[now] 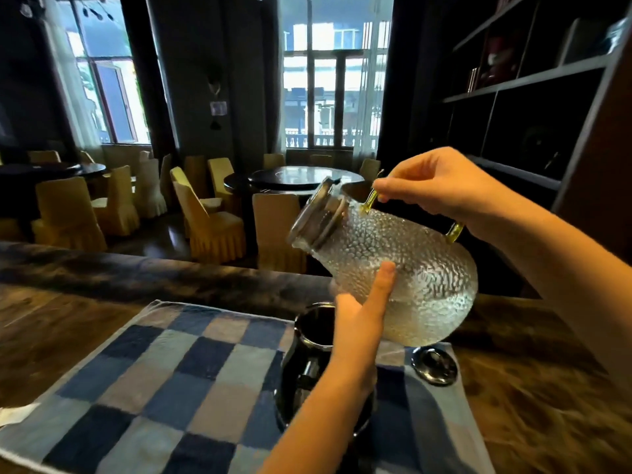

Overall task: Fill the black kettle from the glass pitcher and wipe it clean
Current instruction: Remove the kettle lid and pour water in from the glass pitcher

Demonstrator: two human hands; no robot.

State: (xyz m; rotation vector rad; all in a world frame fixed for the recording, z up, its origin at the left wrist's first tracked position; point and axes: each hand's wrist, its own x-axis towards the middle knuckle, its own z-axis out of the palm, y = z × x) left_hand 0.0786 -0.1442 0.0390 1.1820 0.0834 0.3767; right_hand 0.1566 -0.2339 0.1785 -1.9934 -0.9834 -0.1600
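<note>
Glass pitcher (410, 268), tilted, just above the open black kettle (307, 364). Right hand (441, 186) grips its handle; left hand (362, 323) cups its belly. Kettle stands on a checked towel (171, 371) on the worktop (51, 330), lid (434, 366) beside it. Likely the filling step; no stream visible. Next: line spout over kettle's mouth, tip further.

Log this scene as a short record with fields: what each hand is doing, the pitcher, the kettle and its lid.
black kettle: open, on checkered towel
kettle lid: off, on towel right of kettle
glass pitcher: lidded, tilted leftward above kettle
right hand: grips pitcher's handle
left hand: supports pitcher's body, one digit flat on glass
pour: no stream visible
</note>
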